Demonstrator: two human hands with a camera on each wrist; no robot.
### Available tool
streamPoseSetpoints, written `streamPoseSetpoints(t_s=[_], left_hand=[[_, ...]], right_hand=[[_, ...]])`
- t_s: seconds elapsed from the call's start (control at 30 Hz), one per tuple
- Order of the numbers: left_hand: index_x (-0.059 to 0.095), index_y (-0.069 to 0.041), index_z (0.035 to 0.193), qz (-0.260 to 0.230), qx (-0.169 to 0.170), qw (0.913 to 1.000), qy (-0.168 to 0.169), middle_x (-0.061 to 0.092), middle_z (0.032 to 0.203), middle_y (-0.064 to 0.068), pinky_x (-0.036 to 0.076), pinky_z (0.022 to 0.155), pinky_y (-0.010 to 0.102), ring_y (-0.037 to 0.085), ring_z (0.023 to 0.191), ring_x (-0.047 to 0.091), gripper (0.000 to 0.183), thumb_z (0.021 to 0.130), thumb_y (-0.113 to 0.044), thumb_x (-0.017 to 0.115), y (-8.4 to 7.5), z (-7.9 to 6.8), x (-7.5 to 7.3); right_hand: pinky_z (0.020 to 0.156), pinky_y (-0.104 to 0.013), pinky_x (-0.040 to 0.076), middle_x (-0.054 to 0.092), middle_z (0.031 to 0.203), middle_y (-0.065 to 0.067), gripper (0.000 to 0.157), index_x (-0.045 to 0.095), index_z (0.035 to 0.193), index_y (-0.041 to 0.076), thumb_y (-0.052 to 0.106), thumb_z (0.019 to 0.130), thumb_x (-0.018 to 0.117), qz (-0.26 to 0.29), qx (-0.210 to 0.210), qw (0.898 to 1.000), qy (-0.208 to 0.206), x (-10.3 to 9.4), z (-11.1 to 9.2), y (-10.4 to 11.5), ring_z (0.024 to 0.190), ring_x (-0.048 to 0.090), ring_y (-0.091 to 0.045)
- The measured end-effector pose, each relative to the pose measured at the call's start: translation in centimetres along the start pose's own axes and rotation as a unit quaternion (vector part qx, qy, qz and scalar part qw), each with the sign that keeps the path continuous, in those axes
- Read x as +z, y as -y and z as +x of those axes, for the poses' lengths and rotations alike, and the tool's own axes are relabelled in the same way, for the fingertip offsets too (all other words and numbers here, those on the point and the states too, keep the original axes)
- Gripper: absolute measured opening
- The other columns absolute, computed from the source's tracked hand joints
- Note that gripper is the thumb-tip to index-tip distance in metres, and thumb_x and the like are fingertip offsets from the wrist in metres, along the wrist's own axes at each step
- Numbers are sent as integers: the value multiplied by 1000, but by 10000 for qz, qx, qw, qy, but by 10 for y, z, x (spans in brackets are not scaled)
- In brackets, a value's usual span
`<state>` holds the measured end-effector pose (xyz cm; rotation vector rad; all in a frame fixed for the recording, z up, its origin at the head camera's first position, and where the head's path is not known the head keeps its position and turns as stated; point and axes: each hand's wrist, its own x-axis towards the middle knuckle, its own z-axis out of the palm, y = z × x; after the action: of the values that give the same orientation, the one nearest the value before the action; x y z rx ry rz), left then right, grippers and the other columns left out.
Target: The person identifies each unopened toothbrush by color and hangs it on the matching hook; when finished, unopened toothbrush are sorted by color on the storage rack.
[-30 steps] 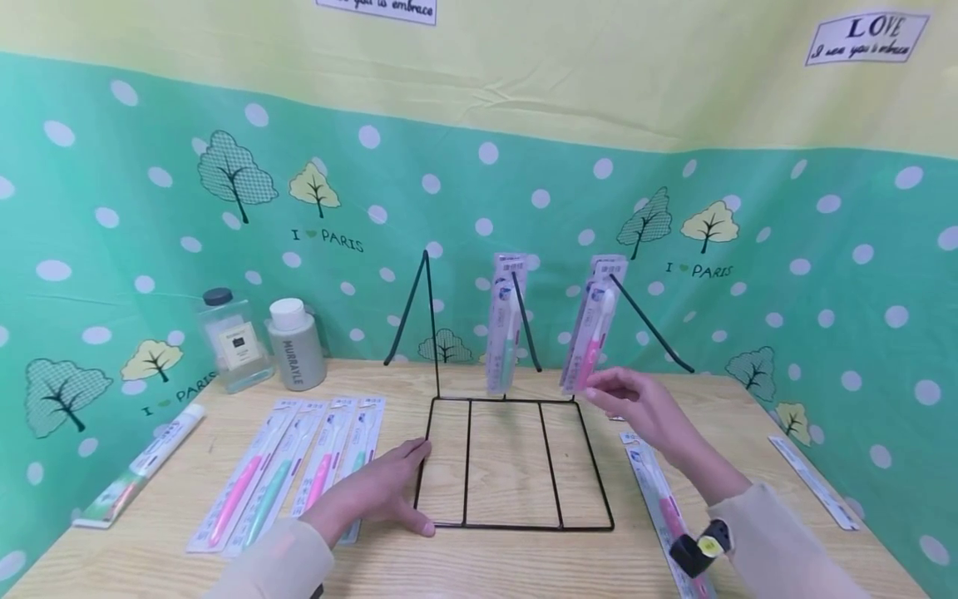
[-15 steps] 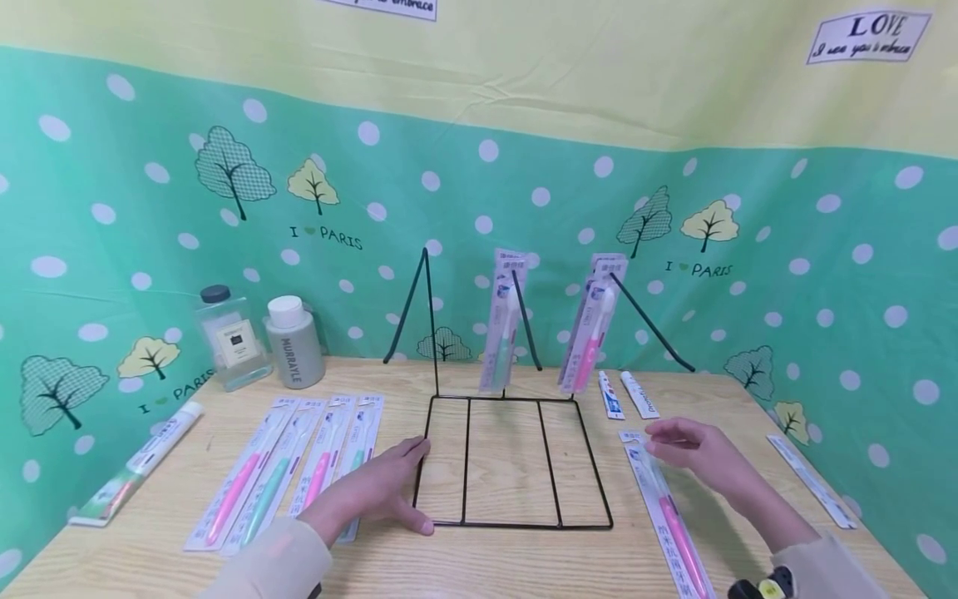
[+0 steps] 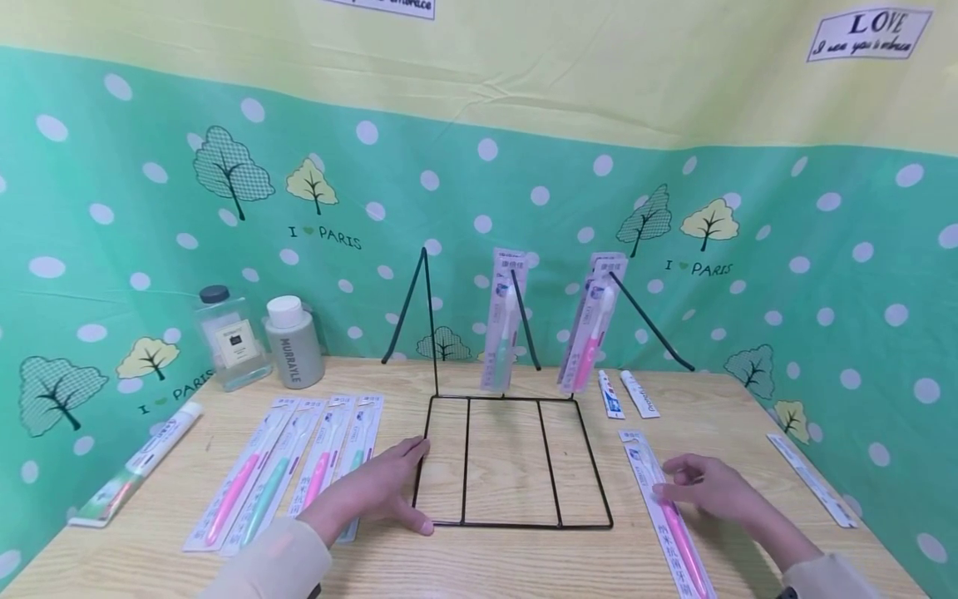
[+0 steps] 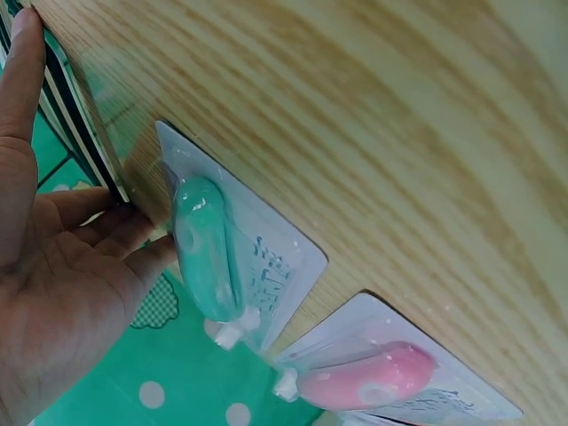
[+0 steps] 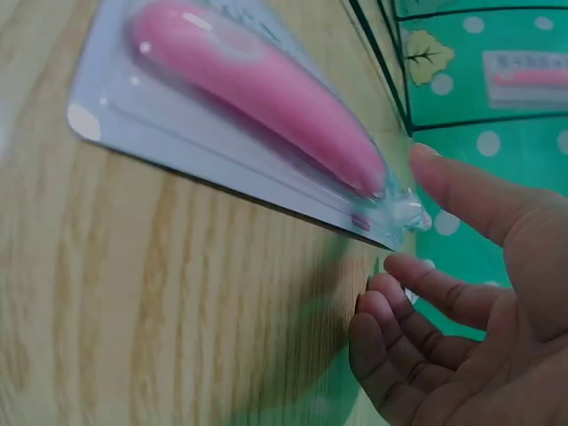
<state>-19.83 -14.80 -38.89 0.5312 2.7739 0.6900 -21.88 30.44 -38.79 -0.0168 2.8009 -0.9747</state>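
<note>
In the head view my left hand (image 3: 385,489) rests at the left side of a black wire rack (image 3: 512,526), fingers by its side bar and thumb near the front corner. The left wrist view shows that hand's fingers (image 4: 22,80) spread along the wire, beside a packaged green toothbrush (image 4: 206,253). My right hand (image 3: 707,489) is at the right edge of a packaged pink toothbrush (image 3: 677,532) lying on the table. Its thumb and fingers are apart around the pack's edge in the right wrist view. Packaged toothbrushes hang from the rack's middle hook (image 3: 526,320) and right hook (image 3: 651,323).
Several packaged toothbrushes (image 3: 243,491) lie in a row at left. Beyond are a toothpaste tube (image 3: 138,466), a clear bottle (image 3: 238,345) and a grey bottle (image 3: 295,345). Two small tubes (image 3: 639,394) and a narrow white pack (image 3: 812,481) lie at right. The rack's left hook (image 3: 404,308) is bare.
My right hand has left the toothbrush packs hanging on the right hook and moved down and right to the pink toothbrush pack on the table. My left hand has stayed at the rack.
</note>
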Motion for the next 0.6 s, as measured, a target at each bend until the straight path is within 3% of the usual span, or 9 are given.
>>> streamPoseSetpoints(t_s=[0.1, 0.2, 0.43, 0.6], left_hand=[[23, 2, 142, -3, 0, 10000, -4, 20, 146, 19, 23, 106, 47, 35, 132, 23, 117, 55, -56, 76, 0, 0, 0], [23, 2, 141, -23, 16, 10000, -9, 20, 146, 20, 23, 106, 48, 35, 132, 22, 117, 55, -56, 76, 0, 0, 0], [23, 2, 141, -26, 45, 10000, -10, 20, 146, 20, 24, 106, 48, 36, 132, 23, 117, 55, -55, 77, -1, 0, 0], [23, 2, 141, 66, 61, 10000, -12, 20, 146, 21, 23, 106, 48, 37, 132, 23, 117, 55, -57, 75, 1, 0, 1]], right_hand=[[66, -29, 42, 53, 85, -3, 72, 53, 119, -2, 44, 68, 74, -365, -64, 9993, 6, 3, -3, 5, 78, 49, -17], [62, -28, 42, 53, 82, -3, 76, 50, 120, -5, 41, 66, 77, -403, -27, 9992, -14, 7, -6, 12, 73, 48, -17], [65, -34, 47, 56, 91, -10, 78, 44, 122, -6, 31, 64, 80, -81, 366, 9993, 12, 12, -6, 21, 76, 54, -19], [67, -37, 48, 57, 92, -12, 74, 43, 122, -8, 28, 68, 78, 325, 391, 9985, 182, 12, -4, 19, 75, 57, -20]])
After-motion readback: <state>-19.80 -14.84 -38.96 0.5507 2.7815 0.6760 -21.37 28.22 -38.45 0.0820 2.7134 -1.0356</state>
